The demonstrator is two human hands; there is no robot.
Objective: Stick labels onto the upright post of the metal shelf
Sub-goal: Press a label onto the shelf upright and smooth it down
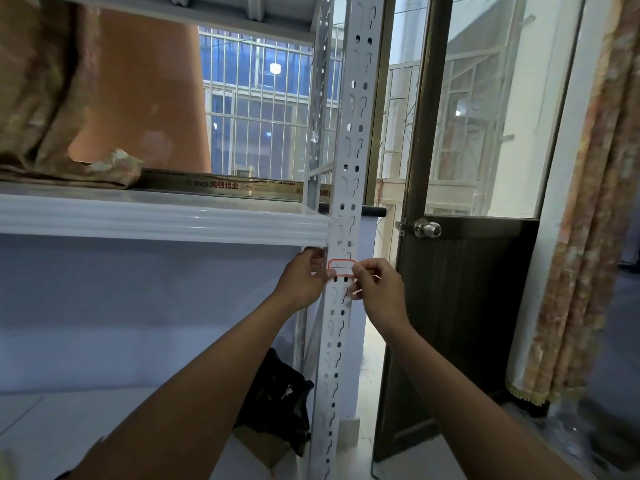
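The white perforated upright post (349, 133) of the metal shelf runs from top to bottom through the middle of the view. A small white label with a red border (341, 268) lies across the post just below the shelf board. My left hand (304, 282) pinches the label's left end against the post. My right hand (377, 289) pinches its right end with thumb and forefinger. Both forearms reach up from the bottom of the frame.
A white shelf board (162, 220) carries folded fabric (52, 98) and a long box. A black bag (277, 393) sits on the floor behind the post. A brown door with a knob (427, 228) stands close on the right, beside a curtain (588, 237).
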